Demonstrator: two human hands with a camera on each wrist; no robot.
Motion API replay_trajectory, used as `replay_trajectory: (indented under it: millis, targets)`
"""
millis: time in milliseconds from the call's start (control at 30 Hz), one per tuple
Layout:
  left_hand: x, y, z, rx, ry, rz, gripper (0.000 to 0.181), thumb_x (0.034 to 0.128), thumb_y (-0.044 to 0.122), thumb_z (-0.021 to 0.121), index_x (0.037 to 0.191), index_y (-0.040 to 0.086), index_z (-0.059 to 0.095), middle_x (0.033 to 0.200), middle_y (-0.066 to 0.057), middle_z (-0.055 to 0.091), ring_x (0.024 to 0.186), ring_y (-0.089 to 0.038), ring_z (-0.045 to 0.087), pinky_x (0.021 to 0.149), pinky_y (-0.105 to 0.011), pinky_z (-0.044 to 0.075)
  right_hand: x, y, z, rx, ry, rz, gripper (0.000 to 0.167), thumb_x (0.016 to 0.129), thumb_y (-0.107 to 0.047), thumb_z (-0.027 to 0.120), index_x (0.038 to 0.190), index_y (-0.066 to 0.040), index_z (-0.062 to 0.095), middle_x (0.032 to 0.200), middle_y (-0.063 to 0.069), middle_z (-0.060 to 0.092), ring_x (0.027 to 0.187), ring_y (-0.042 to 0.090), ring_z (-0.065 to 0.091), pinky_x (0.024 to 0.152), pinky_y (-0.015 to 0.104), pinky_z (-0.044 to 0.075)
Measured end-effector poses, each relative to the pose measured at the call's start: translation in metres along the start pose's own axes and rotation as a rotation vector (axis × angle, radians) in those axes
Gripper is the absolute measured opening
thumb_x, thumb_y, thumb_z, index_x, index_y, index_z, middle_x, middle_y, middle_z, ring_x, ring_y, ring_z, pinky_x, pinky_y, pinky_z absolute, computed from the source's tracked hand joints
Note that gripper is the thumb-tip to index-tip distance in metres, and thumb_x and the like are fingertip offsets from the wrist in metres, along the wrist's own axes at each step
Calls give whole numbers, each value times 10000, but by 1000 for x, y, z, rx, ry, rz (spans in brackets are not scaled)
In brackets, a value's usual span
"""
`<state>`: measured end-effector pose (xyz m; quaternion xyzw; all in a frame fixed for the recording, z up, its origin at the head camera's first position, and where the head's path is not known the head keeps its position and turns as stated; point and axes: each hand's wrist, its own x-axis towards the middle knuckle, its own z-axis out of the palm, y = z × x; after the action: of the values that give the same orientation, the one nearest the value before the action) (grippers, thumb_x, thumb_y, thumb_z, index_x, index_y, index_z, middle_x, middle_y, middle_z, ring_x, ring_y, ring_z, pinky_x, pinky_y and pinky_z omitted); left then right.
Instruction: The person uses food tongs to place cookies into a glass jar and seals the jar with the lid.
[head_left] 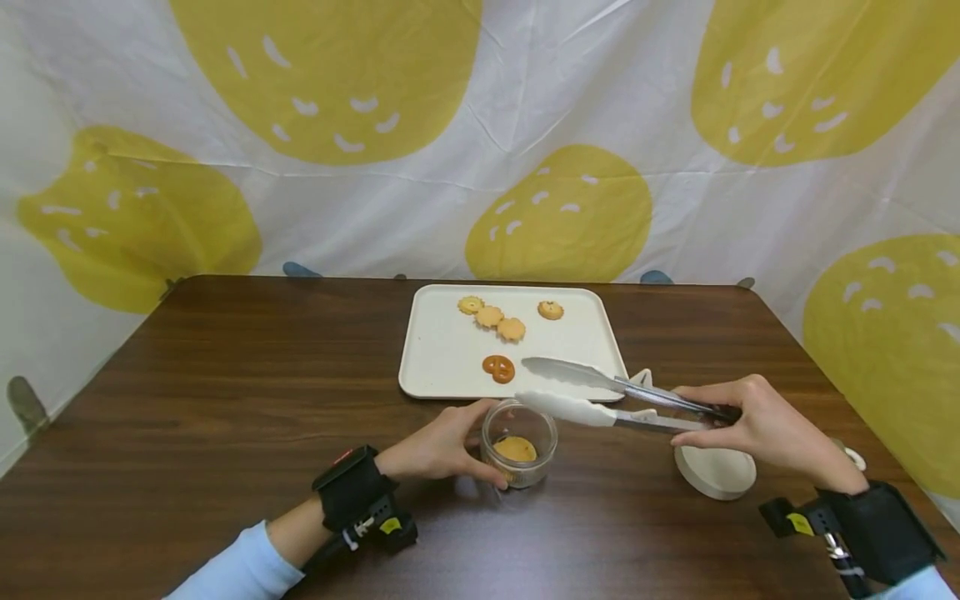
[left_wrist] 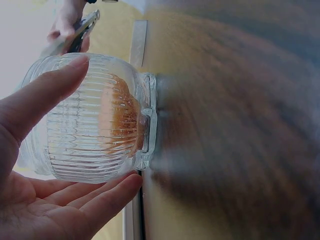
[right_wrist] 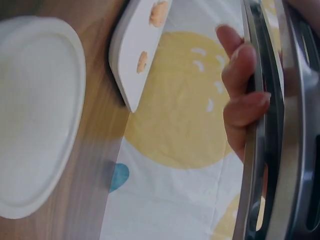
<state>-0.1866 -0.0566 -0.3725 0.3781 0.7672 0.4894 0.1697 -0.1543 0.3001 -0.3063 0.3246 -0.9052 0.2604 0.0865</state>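
Note:
A ribbed glass jar (head_left: 519,443) stands upright on the table with a round cracker (head_left: 515,449) in it. Fingers and thumb of my left hand (head_left: 448,446) curve round the jar's left side; the left wrist view shows the hand (left_wrist: 50,200) about the glass (left_wrist: 90,120). My right hand (head_left: 757,425) grips metal tongs (head_left: 660,408) with pale tips, which are parted in the air above and right of the jar, with nothing between them. In the right wrist view, fingers (right_wrist: 242,75) wrap the tongs' arms (right_wrist: 292,125).
Behind the jar lies a white tray (head_left: 442,379) with a pretzel (head_left: 498,368) and several crackers (head_left: 512,329). A round white lid (head_left: 716,472) lies on the table below the right hand. A patterned cloth (head_left: 420,208) hangs behind the table.

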Motion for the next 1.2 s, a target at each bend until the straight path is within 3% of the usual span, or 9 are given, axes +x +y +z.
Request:
replay_trajectory:
  millis: [200, 467, 667, 767, 967, 1200]
  targets:
    - [1, -2, 0, -1, -4, -4, 756, 659, 133, 786, 1282, 10, 377, 1244, -152, 482, 1164, -264, 450, 927, -297, 423, 18, 18, -2, -134, 77, 88, 435, 652, -241, 788, 1003, -12, 669, 663, -70, 607, 515, 1, 416, 452, 158, 353]
    - [0, -1, 0, -11, -8, 3, 750, 658, 123, 785, 1278, 7, 380, 1237, -156, 486, 1158, -265, 452, 924, -292, 426, 42, 47, 1, -209, 81, 246, 623, 668, -386, 756, 1069, 68, 614, 727, 90, 635, 532, 109, 422, 458, 205, 339]
    - [1, -1, 0, -8, -8, 4, 749, 658, 123, 785, 1277, 5, 381, 1235, -156, 488, 1157, -263, 453, 922, -287, 426, 58, 60, 4, -213, 43, 347, 705, 663, -459, 736, 1102, 73, 591, 568, 10, 552, 506, 138, 396, 450, 233, 320]
    - [1, -1, 1, -16, -11, 11, 747, 660, 120, 782, 1276, -7, 378, 1234, -168, 485, 1157, -274, 451, 921, -291, 428, 65, 66, 6, -220, 20, 378, 735, 654, -491, 730, 1104, 72, 590, 633, 39, 620, 552, 155, 435, 505, 250, 368]
    - [1, -2, 0, -15, -12, 18, 746, 661, 116, 782, 1274, -13, 377, 1231, -177, 484, 1155, -282, 453, 922, -292, 426, 79, 74, 12, -210, -29, 442, 793, 656, -531, 709, 1144, 76, 559, 610, 19, 554, 514, 145, 415, 491, 251, 354]
    - [0, -1, 0, -1, -9, 7, 750, 661, 119, 782, 1277, -10, 373, 1233, -173, 485, 1155, -275, 456, 925, -301, 425, 92, 78, 21, -217, -61, 461, 795, 659, -501, 722, 1126, 119, 548, 640, 64, 602, 546, 162, 471, 520, 265, 396]
